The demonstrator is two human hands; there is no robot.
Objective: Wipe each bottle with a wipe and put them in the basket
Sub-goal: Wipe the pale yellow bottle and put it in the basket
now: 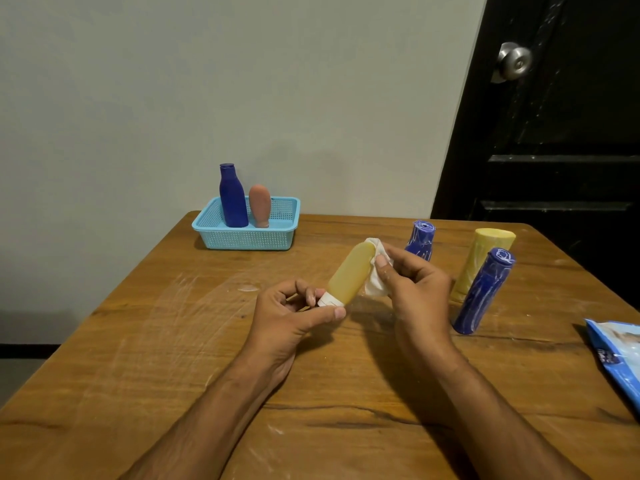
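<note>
The left hand point(291, 315) pinches the white cap end of a yellow bottle point(351, 273) between thumb and curled fingers, holding it above the table point(173, 341) with its rounded end tilted up and away towards the right. The right hand point(412, 285) holds a crumpled white wipe point(375, 275) against the bottle's right side, thumb and fingertips closed over the cloth, which bunches up past the bottle's far end. Both forearms reach in from the near edge of the table.

Just beyond the right hand stands a small blue bottle point(420, 240), streaked with white. Further right stand a pale yellow bottle point(481, 263) and, in front of it and overlapping it in the view, a tall blue bottle point(483, 291), also streaked white; whether these two touch is hard to tell from this angle. At the right edge of the table lies a blue packet point(620, 355), partly cut off by the frame.

At the far left corner of the table sits a light blue mesh basket point(242, 237). Inside it stand a dark blue bottle point(232, 197) and, just to its right, a pinkish bottle point(259, 206) resting on its cap. Behind the table is a plain wall point(207, 81), and to the right a dark door point(571, 133) with a metal knob point(514, 60).
</note>
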